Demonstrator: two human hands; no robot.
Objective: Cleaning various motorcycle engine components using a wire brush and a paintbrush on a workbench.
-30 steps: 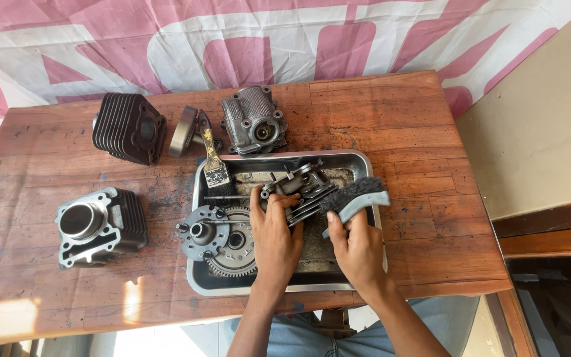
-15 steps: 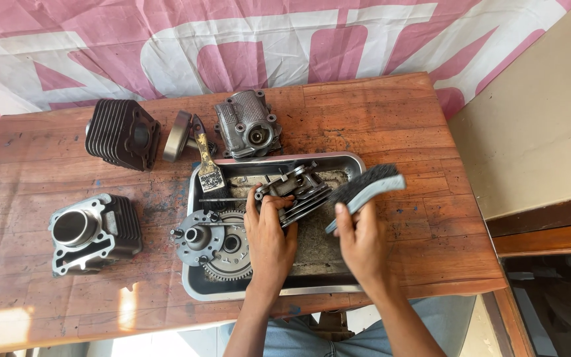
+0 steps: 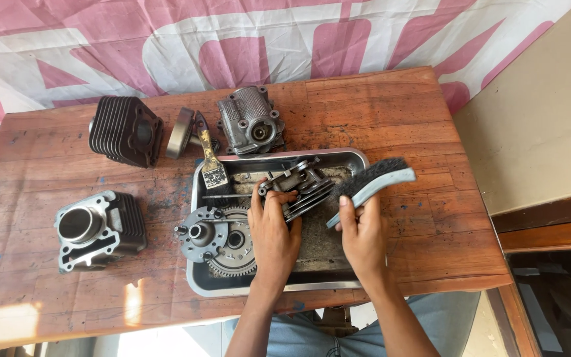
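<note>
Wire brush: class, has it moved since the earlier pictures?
Yes. The wire brush has shifted right, farther past the tray's right rim.

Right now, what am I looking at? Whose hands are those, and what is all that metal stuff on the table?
The picture comes from a camera worn on a person's head, looking down at their own two hands. The left hand holds a dark finned engine part over a metal tray. The right hand holds a wire brush with a pale handle. Inside the tray lie a round toothed gear plate and a small paintbrush. The tray sits on a wooden table. Around it are more engine pieces: a black finned cylinder, a grey cylinder block and a grey cover. Behind hangs a pink and white cloth.
</note>
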